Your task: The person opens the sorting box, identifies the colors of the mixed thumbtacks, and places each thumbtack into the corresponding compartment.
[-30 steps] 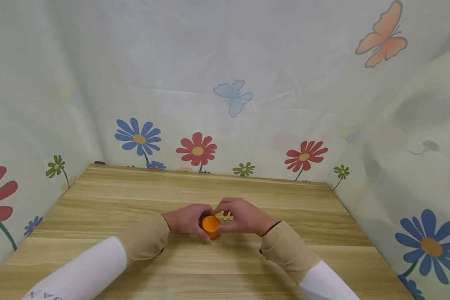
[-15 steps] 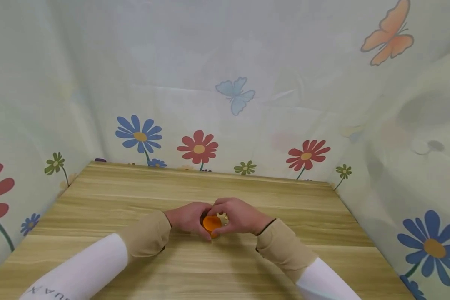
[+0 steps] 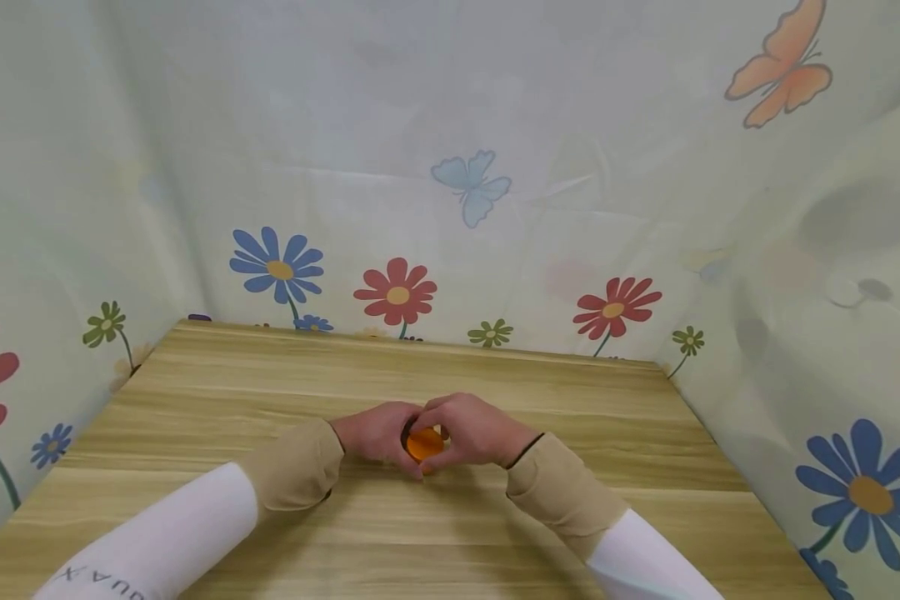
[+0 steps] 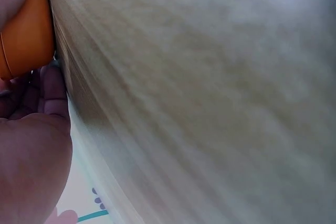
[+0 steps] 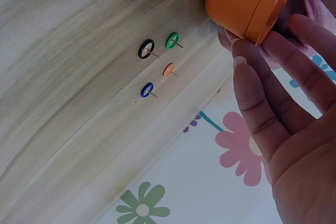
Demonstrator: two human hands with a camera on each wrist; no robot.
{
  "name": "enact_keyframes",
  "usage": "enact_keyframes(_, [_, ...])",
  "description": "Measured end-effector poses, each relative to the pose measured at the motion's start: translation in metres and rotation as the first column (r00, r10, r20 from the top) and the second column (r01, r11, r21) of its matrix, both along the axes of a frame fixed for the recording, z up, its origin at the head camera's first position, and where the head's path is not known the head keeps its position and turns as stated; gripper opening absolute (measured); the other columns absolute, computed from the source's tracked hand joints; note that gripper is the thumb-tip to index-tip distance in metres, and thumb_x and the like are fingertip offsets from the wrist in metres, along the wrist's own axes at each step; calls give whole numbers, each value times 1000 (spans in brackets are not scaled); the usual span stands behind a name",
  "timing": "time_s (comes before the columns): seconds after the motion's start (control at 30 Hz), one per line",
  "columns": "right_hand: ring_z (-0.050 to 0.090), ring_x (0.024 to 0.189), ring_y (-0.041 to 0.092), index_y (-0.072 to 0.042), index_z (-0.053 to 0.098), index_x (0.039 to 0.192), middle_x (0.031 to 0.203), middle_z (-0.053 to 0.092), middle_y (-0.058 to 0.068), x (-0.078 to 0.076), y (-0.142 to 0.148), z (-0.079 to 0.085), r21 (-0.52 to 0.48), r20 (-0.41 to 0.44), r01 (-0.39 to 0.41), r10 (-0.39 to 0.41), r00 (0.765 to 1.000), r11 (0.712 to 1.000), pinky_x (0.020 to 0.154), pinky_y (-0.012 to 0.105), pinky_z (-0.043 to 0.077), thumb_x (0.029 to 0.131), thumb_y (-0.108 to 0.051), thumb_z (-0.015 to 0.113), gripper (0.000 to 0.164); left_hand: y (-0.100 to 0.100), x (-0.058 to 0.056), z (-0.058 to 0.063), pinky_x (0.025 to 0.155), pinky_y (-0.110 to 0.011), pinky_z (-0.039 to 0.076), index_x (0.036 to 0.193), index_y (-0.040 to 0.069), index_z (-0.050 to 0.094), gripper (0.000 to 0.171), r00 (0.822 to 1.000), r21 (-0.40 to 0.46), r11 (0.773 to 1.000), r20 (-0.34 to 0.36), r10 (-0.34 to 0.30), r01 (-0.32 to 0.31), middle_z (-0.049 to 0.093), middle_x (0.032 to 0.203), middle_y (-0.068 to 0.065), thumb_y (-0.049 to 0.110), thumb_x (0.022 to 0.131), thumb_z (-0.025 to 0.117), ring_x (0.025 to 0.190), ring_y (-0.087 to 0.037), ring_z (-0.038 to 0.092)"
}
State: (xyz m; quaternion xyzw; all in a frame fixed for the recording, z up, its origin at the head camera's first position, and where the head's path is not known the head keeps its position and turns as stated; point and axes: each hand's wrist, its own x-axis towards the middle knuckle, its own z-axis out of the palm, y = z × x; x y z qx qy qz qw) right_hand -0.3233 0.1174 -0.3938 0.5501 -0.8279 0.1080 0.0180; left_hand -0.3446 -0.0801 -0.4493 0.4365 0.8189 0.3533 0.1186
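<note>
On the wood-grain table stands a round orange container (image 3: 424,444), with a seam line near its upper rim. My left hand (image 3: 381,433) grips its left side, fingers and thumb curled round the body (image 4: 29,35). From the right, my right hand (image 3: 476,429) holds the upper rim between thumb and fingers, partly covering the top. In the right wrist view, fingertips touch the rim band of the container (image 5: 239,3). Several thumbtacks lie point up beside it: a black one (image 5: 146,49), a green one (image 5: 172,40), an orange one (image 5: 168,70) and a blue one (image 5: 147,90).
The table (image 3: 390,533) reaches back to a pale cloth backdrop (image 3: 345,192) printed with flowers and butterflies. Cloth also hangs along both sides. The upturned tack points lie close to the right hand, behind it in the head view.
My right hand has come slightly left, its thumb and fingers closing in round the container's rim. The tacks, seen earlier in the head view, are now hidden behind it. My left hand keeps its grip.
</note>
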Motion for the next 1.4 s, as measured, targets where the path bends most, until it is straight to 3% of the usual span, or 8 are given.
enact_keyframes(0.6, [53,79,4,-13,69,98,92,62,-7,2,-13,4,81,-21,28,-26,999,996,72,14,42,74,-35,80,34,0,1,-2,78,-24,45,111,21,56,59,999,-9,999,-23,42,-42,58,100,16,36,64,87,87,-5,54])
enact_keyframes(1.4, [51,77,5,-16,69,94,88,59,-8,-4,-18,11,149,-11,12,-10,1000,989,69,13,41,73,-35,80,31,1,0,-2,81,-23,44,112,16,53,60,998,-6,999,-39,43,-44,56,101,13,35,65,86,88,-4,53])
